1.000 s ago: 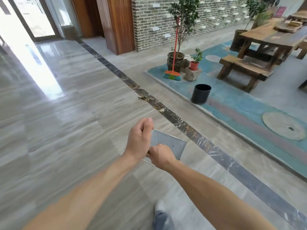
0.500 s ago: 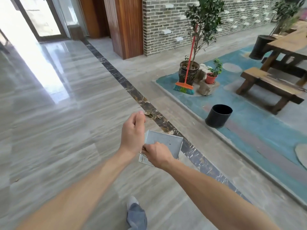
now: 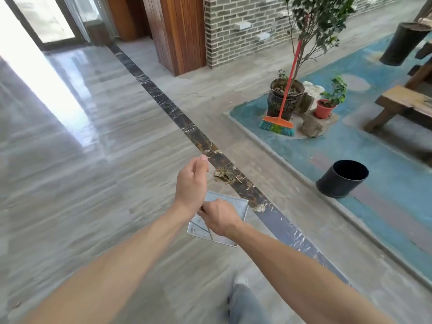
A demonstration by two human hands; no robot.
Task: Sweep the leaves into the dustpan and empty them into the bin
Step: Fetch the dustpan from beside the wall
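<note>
A small heap of dry leaves (image 3: 225,175) lies on the dark marble strip of the floor, just beyond my hands. My right hand (image 3: 219,217) grips the thin handle of a flat metal dustpan (image 3: 237,205), held above the floor short of the leaves. My left hand (image 3: 192,181) is raised beside it with curled fingers and the thumb on top; nothing shows in it. The black bin (image 3: 342,178) stands tilted on the blue floor area to the right. An orange broom (image 3: 278,123) leans against a large plant pot (image 3: 284,99) further back.
A raised kerb (image 3: 275,155) borders the blue area. A small red pot (image 3: 323,108), rocks and a wooden bench (image 3: 402,104) sit at the right. A wooden pillar (image 3: 180,33) and brick wall stand behind. My foot (image 3: 240,291) shows below.
I have walked forward: the leaves, bin and broom are nearer and larger in view. Both hands and the dustpan keep the same pose.
</note>
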